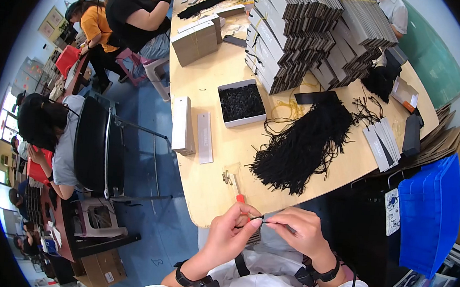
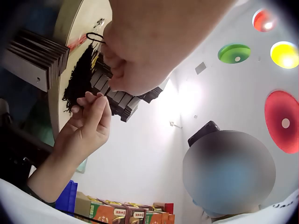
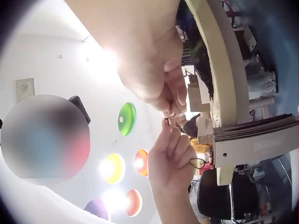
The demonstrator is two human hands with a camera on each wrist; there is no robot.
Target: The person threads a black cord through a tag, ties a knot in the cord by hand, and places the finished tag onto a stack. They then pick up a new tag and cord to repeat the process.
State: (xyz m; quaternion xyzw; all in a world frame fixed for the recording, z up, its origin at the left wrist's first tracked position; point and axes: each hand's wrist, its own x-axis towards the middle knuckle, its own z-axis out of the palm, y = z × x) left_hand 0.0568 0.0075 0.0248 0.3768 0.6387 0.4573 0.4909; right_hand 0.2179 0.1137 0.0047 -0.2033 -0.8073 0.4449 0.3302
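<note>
Above the table's near edge, my left hand (image 1: 230, 233) and right hand (image 1: 303, 231) meet at the fingertips. Each pinches a short length of thin black cord (image 1: 263, 220) between thumb and forefinger. A loop of this cord (image 2: 95, 36) sticks out from the left hand in the left wrist view. The right wrist view shows the loop beside the left palm too. Close by is a stack of grey tags (image 3: 254, 145) with a punched hole, mostly hidden under the hands in the head view. A red-handled tool (image 1: 240, 199) lies just beyond the left fingers.
On the table (image 1: 210, 195) lies a large heap of black cords (image 1: 304, 143). Behind it are a box of small black pieces (image 1: 242, 103) and tall stacks of grey tags (image 1: 296, 36). A blue bin (image 1: 429, 211) stands at right. Other people sit at left.
</note>
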